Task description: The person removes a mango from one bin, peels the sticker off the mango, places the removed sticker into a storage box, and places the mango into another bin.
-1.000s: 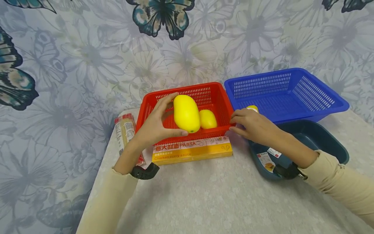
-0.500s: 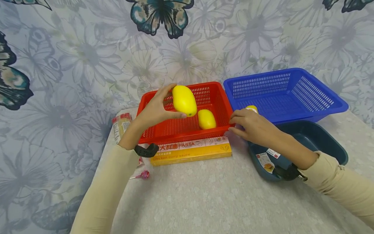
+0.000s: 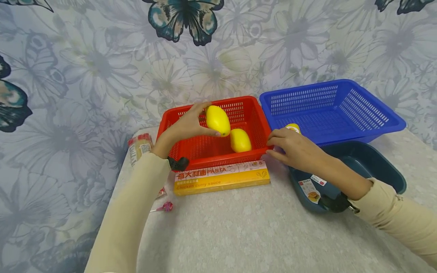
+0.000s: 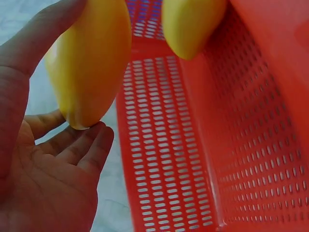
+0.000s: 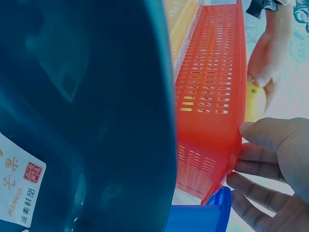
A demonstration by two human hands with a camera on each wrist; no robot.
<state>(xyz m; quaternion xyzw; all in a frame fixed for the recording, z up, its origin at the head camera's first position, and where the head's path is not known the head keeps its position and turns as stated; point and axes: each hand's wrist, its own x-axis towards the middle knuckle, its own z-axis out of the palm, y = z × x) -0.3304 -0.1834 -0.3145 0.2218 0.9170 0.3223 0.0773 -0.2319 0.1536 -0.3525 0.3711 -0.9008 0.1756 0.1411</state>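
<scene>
My left hand (image 3: 186,127) holds a yellow mango (image 3: 218,120) over the red basket (image 3: 208,163), thumb on the near side and fingers behind it. In the left wrist view the mango (image 4: 91,63) hangs beside the basket's slotted wall, fingertips at its lower end. A second mango (image 3: 240,140) lies inside the basket at the right. My right hand (image 3: 297,149) grips the basket's right front corner; in the right wrist view its thumb (image 5: 258,131) and fingertips meet the red rim. Behind that hand shows part of a yellow thing with a white label (image 3: 293,127).
A blue basket (image 3: 341,81) stands at the back right, a dark teal basin (image 3: 392,167) with labels in front of it. Before the red basket lies a pasta box (image 3: 222,179). To the left are a clear packet (image 3: 140,146) with red ends and a lollipop (image 3: 167,206).
My left hand has carried its mango farther back over the red basket, then slightly down and right. The lollipop has come into sight from behind the left arm. My right hand stays at the corner.
</scene>
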